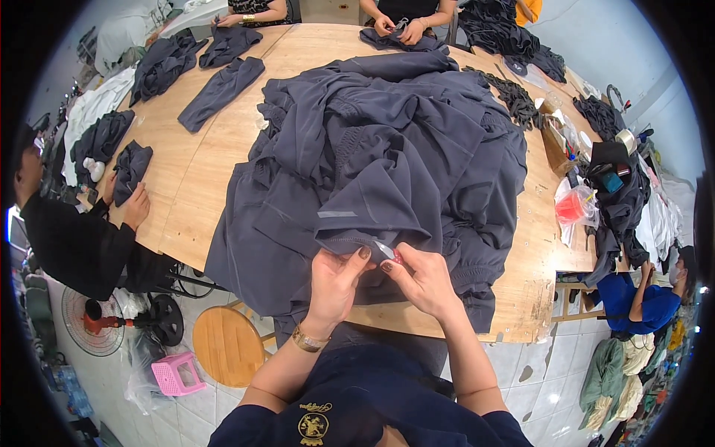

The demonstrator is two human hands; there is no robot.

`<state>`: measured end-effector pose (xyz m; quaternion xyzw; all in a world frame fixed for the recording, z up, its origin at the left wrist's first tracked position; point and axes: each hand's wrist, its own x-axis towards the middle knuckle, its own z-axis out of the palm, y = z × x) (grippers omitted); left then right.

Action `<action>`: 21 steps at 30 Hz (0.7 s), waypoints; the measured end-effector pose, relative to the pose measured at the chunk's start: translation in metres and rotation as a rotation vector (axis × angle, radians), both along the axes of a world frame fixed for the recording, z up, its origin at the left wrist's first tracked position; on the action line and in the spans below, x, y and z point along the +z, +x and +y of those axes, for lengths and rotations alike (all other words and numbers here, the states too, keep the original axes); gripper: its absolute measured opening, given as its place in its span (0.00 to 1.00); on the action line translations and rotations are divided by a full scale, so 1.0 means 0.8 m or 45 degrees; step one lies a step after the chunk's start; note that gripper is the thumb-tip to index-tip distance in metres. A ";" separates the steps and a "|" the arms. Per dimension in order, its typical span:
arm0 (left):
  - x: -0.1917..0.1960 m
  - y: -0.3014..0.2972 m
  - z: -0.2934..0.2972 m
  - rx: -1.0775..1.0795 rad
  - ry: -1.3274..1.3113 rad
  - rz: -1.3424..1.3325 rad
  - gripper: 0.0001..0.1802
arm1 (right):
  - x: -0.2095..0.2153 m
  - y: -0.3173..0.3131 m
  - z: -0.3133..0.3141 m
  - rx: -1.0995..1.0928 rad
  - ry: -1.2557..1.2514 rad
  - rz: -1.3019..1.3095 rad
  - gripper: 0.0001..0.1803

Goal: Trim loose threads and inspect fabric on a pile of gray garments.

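Observation:
A large heap of dark grey garments [395,149] lies in front of me on the wooden table. My left hand [335,279] pinches the hem of the nearest dark grey garment [365,208], which has a pale strip near its edge. Closed around small thread snips [385,250] is my right hand [424,276]; a bit of red handle shows between its fingers. The silvery blades point up and left, close to the hem and my left fingertips. Whether they touch a thread is too small to tell.
Several people sit around the wooden table [514,320], handling similar dark pieces. At the right stand a red plastic cup [572,207] and a cardboard box [555,145]. A round stool [227,346], a pink stool [179,374] and a fan [93,320] are at the lower left.

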<state>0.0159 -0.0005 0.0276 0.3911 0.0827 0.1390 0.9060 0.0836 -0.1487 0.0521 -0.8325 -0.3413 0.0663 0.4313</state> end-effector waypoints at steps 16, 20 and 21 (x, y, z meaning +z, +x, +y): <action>0.006 -0.003 0.008 -0.104 -0.346 0.131 0.08 | -0.011 -0.003 0.000 -0.120 -0.176 -0.560 0.19; 0.005 -0.002 0.009 -0.109 -0.343 0.128 0.08 | -0.011 -0.003 0.002 -0.150 -0.202 -0.600 0.20; 0.005 -0.002 0.009 -0.104 -0.340 0.121 0.08 | -0.011 -0.003 0.003 -0.155 -0.195 -0.607 0.20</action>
